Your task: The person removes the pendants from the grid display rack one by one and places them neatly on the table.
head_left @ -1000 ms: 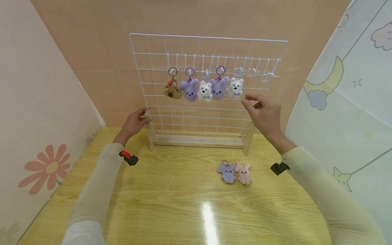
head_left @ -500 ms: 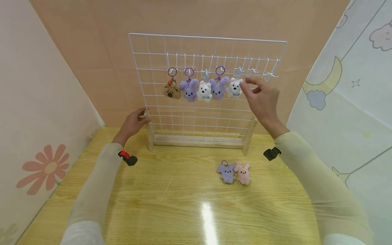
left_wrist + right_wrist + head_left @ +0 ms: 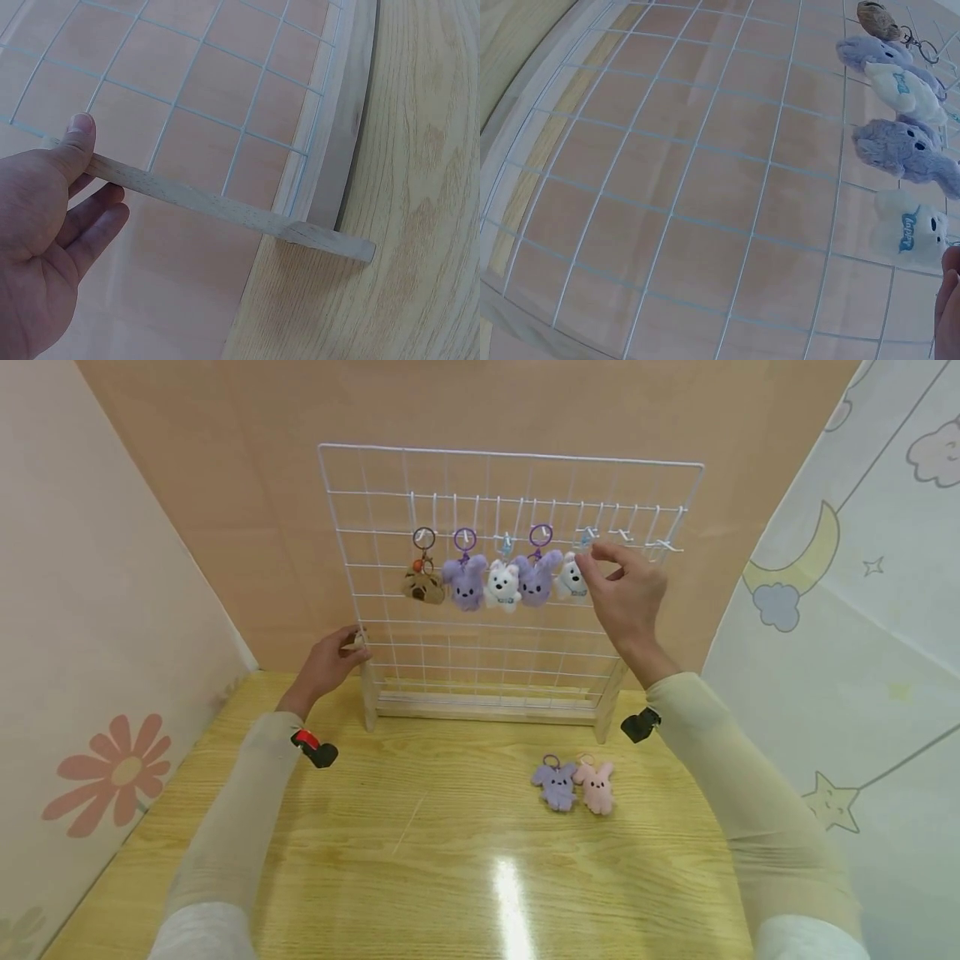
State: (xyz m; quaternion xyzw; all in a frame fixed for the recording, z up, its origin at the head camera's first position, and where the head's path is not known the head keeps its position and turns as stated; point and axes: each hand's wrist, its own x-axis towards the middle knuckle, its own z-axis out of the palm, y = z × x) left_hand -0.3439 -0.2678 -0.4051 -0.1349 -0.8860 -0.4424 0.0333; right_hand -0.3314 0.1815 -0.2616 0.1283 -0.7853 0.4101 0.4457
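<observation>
My left hand (image 3: 328,662) grips the upper part of the wooden side post (image 3: 202,196) of a white wire grid rack (image 3: 487,625), the thumb in front. My right hand (image 3: 628,593) is raised at the grid's right side, thumb and index finger bent toward each other at the head of a white plush dog keychain (image 3: 572,578). Whether these fingertips pinch it or only touch it cannot be told. In the right wrist view that dog (image 3: 906,229) hangs beside my fingertips (image 3: 949,262). A light blue clasp (image 3: 587,535) connects it to its hook.
Left of that dog hang a purple plush keychain (image 3: 536,580), another white dog (image 3: 502,585), a second purple plush (image 3: 465,582) and a brown plush (image 3: 424,587). Bare hooks (image 3: 663,545) are at the right. Purple (image 3: 557,785) and pink rabbit (image 3: 596,787) keychains lie on the wooden table (image 3: 360,843).
My right hand has moved up and left, from beside the rightmost white dog to its head, covering part of it. The left hand has kept its place on the post.
</observation>
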